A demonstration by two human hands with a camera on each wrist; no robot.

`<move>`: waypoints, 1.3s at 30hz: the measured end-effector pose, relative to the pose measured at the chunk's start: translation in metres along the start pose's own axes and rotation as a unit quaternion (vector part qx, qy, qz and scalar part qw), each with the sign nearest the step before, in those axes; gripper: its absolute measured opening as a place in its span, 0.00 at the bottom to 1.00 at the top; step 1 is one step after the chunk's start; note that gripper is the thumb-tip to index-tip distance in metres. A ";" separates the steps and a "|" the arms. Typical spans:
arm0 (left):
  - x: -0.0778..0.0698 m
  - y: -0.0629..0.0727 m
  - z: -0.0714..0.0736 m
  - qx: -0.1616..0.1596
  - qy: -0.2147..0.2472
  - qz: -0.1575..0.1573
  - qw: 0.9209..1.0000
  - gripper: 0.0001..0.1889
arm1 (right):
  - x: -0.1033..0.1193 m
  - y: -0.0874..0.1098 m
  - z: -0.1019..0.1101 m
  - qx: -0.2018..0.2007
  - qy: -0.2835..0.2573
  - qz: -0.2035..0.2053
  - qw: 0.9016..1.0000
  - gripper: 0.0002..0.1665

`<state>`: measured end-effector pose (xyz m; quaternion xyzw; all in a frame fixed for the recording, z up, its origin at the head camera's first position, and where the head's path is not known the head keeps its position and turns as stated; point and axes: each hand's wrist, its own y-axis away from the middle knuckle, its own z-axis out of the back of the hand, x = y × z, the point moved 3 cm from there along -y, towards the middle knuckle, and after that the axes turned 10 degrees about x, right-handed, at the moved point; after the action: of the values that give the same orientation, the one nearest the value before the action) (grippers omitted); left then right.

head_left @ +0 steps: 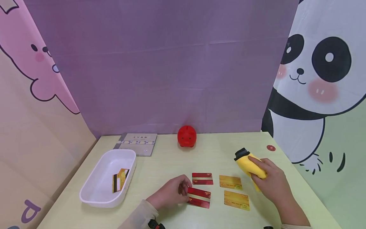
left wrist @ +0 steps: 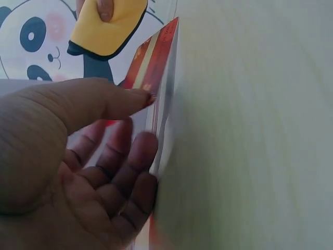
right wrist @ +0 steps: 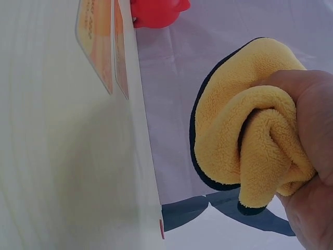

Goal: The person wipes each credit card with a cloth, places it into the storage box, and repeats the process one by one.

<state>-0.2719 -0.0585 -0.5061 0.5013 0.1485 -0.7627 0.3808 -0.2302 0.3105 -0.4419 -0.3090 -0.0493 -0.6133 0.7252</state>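
Observation:
My left hand [head_left: 172, 192] pinches the left edge of a red card with a pale stripe [head_left: 200, 198], thumb on its face in the left wrist view. A second red card [head_left: 202, 178] lies just behind it. Two gold cards [head_left: 230, 182] lie to the right, one behind the other. Raised over the table's right side, my right hand [head_left: 273, 181] grips a bunched yellow cloth with dark edging [right wrist: 223, 135]. Folds of the cloth hang below the fingers in the right wrist view.
On the left stands a white plastic tray [head_left: 85, 194] holding gold cards with dark stripes [head_left: 120, 180]. A grey booklet [head_left: 143, 149] lies behind it. A red piggy bank [head_left: 187, 136] sits at the back middle, and a red round chip [head_left: 271, 148] lies far right.

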 end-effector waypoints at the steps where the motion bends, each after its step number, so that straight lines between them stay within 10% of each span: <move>1: 0.001 0.000 0.001 -0.003 0.010 -0.005 1.000 0.21 | 0.000 0.000 0.000 0.001 -0.001 0.001 1.000 0.40; 18: -0.003 0.007 0.012 -0.059 0.144 -0.054 0.986 0.20 | 0.006 0.001 -0.004 0.007 -0.011 0.007 1.000 0.39; 39: 0.005 0.022 0.017 -0.102 0.206 -0.068 0.971 0.22 | 0.022 0.003 -0.013 0.008 -0.024 0.025 0.999 0.39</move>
<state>-0.2684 -0.0854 -0.4992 0.5948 0.3345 -0.6477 0.3388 -0.2263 0.2848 -0.4436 -0.3186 -0.0635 -0.5872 0.7414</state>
